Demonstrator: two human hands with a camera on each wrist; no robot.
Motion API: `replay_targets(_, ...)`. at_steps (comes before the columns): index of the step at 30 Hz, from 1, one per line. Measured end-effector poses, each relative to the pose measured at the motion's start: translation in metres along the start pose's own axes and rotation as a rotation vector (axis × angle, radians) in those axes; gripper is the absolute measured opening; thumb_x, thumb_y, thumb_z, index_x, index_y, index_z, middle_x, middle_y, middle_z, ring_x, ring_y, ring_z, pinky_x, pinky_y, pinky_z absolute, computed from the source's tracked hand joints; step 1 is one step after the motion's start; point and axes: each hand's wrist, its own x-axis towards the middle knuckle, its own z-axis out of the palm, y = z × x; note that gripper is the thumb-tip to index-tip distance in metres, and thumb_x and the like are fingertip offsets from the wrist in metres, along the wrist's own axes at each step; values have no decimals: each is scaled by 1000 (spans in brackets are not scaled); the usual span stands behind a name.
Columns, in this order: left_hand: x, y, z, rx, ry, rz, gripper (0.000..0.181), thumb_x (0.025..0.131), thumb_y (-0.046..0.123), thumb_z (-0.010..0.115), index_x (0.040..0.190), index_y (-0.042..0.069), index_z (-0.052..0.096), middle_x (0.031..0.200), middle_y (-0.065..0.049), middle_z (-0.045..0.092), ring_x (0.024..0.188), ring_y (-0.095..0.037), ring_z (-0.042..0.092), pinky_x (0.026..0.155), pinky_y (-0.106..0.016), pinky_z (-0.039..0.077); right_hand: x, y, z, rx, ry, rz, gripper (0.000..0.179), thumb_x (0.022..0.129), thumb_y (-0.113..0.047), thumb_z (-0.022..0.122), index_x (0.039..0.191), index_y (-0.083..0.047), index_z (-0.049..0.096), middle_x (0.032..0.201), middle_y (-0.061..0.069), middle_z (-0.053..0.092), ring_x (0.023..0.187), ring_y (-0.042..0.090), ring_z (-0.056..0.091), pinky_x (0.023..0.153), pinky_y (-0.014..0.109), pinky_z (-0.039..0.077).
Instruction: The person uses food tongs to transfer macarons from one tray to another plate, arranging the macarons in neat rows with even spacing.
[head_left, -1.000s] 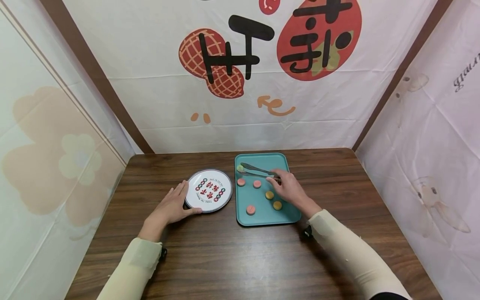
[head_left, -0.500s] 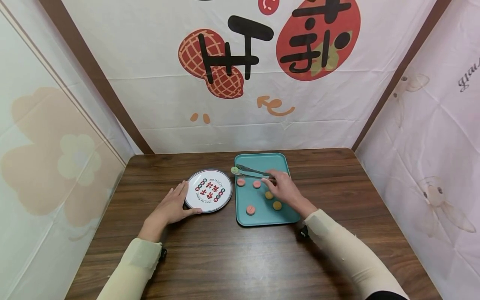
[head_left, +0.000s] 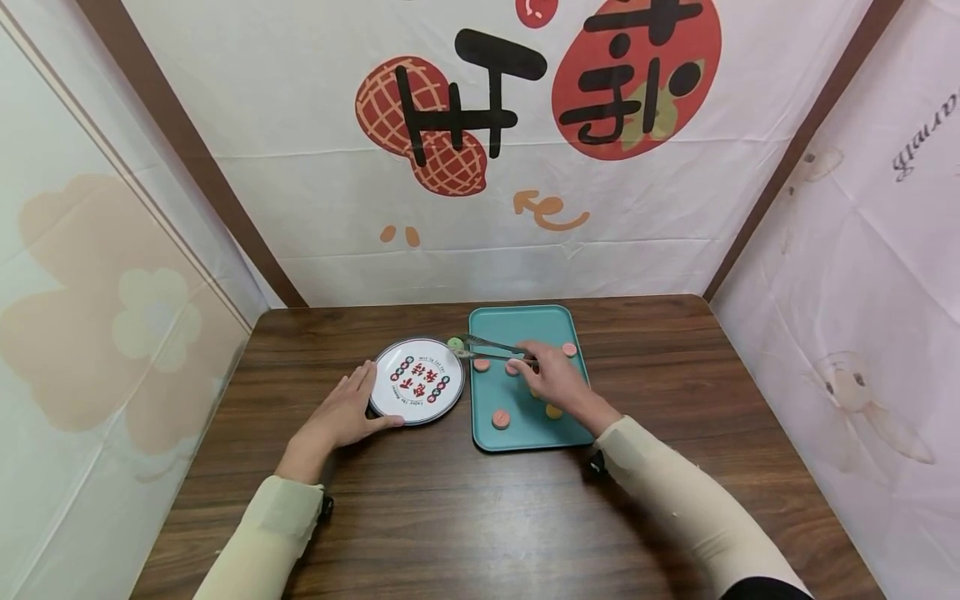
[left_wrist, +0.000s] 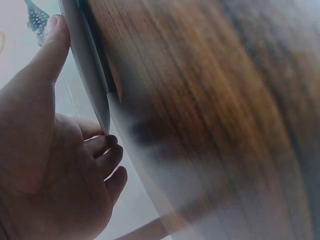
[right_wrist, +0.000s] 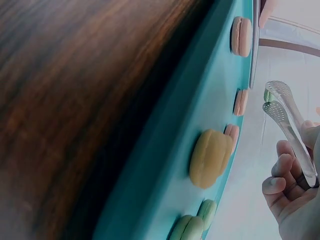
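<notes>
My right hand (head_left: 555, 377) holds metal tongs (head_left: 495, 343) reaching left past the tray's edge. Between their perforated tips is a green macaron (head_left: 455, 342), which overlaps the upper right rim of the white plate (head_left: 393, 400) in the head view. Red characters mark the plate's middle. My left hand (head_left: 343, 410) touches the plate's left side, thumb and fingers spread along the rim. In the left wrist view the thumb (left_wrist: 59, 37) lies at the plate's edge. On the teal tray (head_left: 525, 321) sit pink macarons (head_left: 501, 419) and yellow macarons (right_wrist: 210, 159), some hidden from above by my right hand.
The tray stands just right of the plate on a brown wooden table (head_left: 450, 517). Green macarons (right_wrist: 187, 228) also lie on the tray in the right wrist view. A printed white cloth (head_left: 315, 200) hangs behind the table, with more cloth on both sides.
The tongs have carried the green macaron left from over the tray to the plate's rim. A pink macaron at the tray's right has come into view. The left hand has stayed put.
</notes>
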Motion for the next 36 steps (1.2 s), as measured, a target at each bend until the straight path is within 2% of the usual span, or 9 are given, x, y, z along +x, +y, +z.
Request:
replay_targets(6,0,0,-1,0,-4,-5,125,93,71,71,168,-9,11,176,-31,11,163,-48,12,134,-59,11,3,-5,5,-16,-25,-3,45,110,-32,66,140,0,67,89,-1,67,68,12,55,58,32,49)
replay_targets(13,-1,0,-1,5,-6,0,124,94,69,72,168,-10,11,175,-32,11,163,-48,10,134,-59,10,8,-11,14,-64,-22,-28,41,109,-34,66,136,-1,70,83,-3,61,63,12,51,54,29,44)
replay_targets(18,-1,0,-2,9,-4,2,124,94,69,72,167,-11,12,175,-32,11,163,-48,9,134,-59,10,11,-15,17,-33,-63,-25,39,110,-32,65,133,-1,70,81,-2,60,62,12,50,53,28,43)
replay_targets(22,0,-1,-2,14,-5,3,124,94,70,71,167,-10,12,175,-32,11,163,-48,9,134,-59,10,14,-18,19,-22,-83,-25,40,110,-32,65,134,-1,69,82,-1,61,63,13,52,53,29,44)
replay_targets(29,1,0,-1,16,-3,8,124,94,69,72,167,-11,13,175,-32,12,163,-48,10,134,-59,11,18,-19,25,-43,-86,-62,40,110,-35,64,135,-4,71,94,-2,69,68,8,57,61,28,51)
replay_targets(36,0,2,-2,12,-3,10,123,94,68,73,167,-11,13,175,-32,12,163,-48,10,134,-59,10,24,-22,29,-30,-91,-59,35,110,-32,66,132,-6,72,93,-2,71,67,9,57,60,30,51)
